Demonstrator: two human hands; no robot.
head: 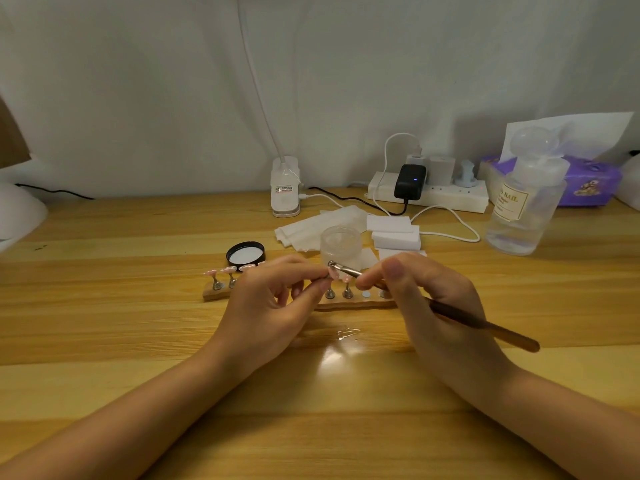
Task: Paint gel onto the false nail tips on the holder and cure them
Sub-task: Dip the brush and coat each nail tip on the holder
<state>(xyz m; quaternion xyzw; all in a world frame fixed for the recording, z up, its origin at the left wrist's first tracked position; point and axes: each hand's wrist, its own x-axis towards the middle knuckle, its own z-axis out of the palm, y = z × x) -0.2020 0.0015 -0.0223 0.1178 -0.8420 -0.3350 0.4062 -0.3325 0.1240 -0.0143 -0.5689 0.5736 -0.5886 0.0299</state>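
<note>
A wooden holder (356, 304) lies across the middle of the table with pink false nail tips (221, 270) on small metal stands. My left hand (266, 306) pinches one pink tip on its stand (331, 272), lifted above the holder. My right hand (433, 299) grips a brown-handled brush (485, 325); its metal ferrule end (341, 267) meets the held tip. One peg spot on the holder shows a bare white disc (365, 294). An open frosted gel jar (341, 245) stands just behind my hands, and its black lid (246, 253) lies upturned to the left.
A small white clip lamp (285, 188) stands at the back centre. White wipes (311, 226) and foam blocks (394, 230) lie behind the jar. A power strip with chargers (429, 192), a clear pump bottle (526, 206) and a purple tissue pack (585, 181) sit at the back right.
</note>
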